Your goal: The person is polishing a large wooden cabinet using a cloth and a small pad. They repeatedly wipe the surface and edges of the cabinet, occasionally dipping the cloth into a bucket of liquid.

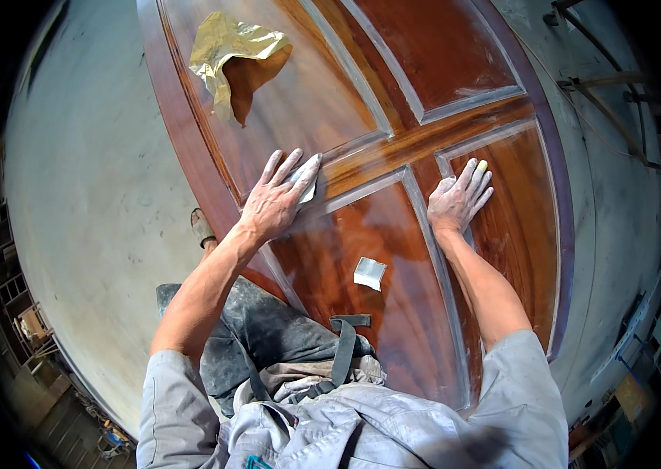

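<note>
A brown paneled wooden door [393, 168] lies beneath both hands, its moldings streaked with whitish dust. My left hand [277, 199], dusty white at the fingers, presses a small grey-white piece of sandpaper [306, 190] onto the edge of a panel near the cross rail. Most of that piece is hidden under the fingers. Flat on the right-hand panel rests my right hand [459, 195], fingers stretched out and nothing in it; one fingertip looks yellowish. Nearer my body, another small folded grey sandpaper square [369, 273] lies on the lower middle panel.
A crumpled yellowish sheet [225, 55] sits on the upper left panel, casting a shadow. Concrete floor [88, 195] surrounds the door. At the upper right stands a metal frame [612, 82]. My sandalled foot [202, 227] is beside the door's left edge.
</note>
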`<state>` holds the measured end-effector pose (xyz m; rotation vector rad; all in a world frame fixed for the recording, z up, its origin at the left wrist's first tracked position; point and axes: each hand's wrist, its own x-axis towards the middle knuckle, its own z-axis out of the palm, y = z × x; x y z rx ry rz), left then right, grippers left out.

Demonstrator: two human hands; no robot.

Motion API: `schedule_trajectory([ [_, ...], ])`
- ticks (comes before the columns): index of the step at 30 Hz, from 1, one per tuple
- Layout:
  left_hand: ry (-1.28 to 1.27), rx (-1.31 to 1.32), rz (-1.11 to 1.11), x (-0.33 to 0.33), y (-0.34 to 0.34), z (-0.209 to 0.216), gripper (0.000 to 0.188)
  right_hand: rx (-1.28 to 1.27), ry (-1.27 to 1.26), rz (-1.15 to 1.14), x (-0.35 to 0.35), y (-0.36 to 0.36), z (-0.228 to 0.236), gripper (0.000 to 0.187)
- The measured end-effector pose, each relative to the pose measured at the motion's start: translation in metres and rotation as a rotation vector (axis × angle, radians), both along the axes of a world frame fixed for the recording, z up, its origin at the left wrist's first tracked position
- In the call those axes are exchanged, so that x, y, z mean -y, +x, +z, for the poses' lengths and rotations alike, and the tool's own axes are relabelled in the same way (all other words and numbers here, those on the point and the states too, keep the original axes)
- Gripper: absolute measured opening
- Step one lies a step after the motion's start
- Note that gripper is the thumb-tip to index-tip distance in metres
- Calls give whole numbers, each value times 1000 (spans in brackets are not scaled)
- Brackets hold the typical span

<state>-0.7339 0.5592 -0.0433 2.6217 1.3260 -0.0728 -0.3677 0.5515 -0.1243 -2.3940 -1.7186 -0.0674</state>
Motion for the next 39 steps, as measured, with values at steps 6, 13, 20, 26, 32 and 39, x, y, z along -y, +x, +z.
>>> schedule_trajectory([
  [6,16,80,72,0,6,4,69,-6,-19,-6,-4,-3,7,72],
  [13,52,92,-18,-3,-4,1,69,-7,-9,-15,-4,-4,4,72],
  [20,-61,10,-11,-36,53,4,72,-15,17,-4,-5,-3,7,72],
  [26,-43,59,-32,-6,-13,-1,67,-20,18,5,-7,-4,4,72],
  [32,-44,280,193,17,-23,5,50,-8,27,3,-6,-4,9,71],
  [39,-80,244,182,20,-34,-7,58,-22,1,-4,-1,-2,5,70],
])
